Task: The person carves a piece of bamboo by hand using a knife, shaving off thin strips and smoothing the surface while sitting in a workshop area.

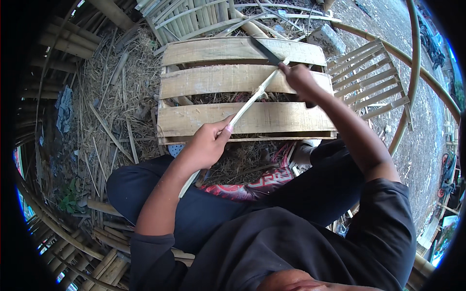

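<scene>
My left hand (208, 145) is closed round a pale bamboo strip (248, 103), which slants up to the right across a low slatted wooden crate (208, 116). One end of the strip sticks out below my wrist, over my lap. Closed on the handle of a long dark knife (264, 50), my right hand (300, 83) is above the crate's right half. The blade points up and left, close to the strip's far end. Whether its edge touches the strip I cannot tell. A knot or peeled bit shows midway along the strip.
Bamboo scraps and shavings (114, 97) cover the ground at left. A slatted bamboo panel (371, 80) leans at right, beside curved bamboo poles (416, 63). A concrete block (327, 40) sits behind the crate. A red printed sack (247, 186) lies between my legs.
</scene>
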`<state>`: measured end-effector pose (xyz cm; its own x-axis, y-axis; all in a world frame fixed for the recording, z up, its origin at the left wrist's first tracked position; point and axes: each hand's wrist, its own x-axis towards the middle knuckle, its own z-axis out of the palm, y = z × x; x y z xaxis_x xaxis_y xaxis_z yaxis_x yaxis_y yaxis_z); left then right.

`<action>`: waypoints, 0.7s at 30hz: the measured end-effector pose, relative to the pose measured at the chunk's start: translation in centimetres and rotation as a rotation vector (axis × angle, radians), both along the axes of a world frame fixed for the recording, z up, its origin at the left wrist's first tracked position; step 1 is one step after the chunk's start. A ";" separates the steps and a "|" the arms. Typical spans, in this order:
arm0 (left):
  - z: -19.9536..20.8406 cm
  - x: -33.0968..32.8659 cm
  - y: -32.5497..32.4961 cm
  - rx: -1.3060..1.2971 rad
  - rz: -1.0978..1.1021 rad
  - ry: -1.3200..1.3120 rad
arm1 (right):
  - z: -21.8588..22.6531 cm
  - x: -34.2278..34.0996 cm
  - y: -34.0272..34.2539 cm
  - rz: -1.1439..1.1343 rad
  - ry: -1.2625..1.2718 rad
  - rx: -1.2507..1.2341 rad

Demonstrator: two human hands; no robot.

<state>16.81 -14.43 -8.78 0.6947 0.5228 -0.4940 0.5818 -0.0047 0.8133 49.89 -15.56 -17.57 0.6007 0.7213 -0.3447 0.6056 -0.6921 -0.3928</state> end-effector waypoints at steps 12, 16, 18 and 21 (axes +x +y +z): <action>-0.9 -0.5 -0.1 0.053 0.001 0.001 | 3.0 0.5 0.6 -0.043 0.173 -0.095; -0.5 0.0 -0.2 0.029 0.006 0.024 | -0.3 -1.0 -0.4 0.082 -0.050 0.088; -1.0 -0.5 -0.4 0.058 -0.014 0.028 | 0.2 0.5 0.2 -0.001 0.016 0.004; -0.4 0.1 -0.4 0.096 -0.038 0.003 | 0.2 1.8 0.0 -0.101 0.000 0.027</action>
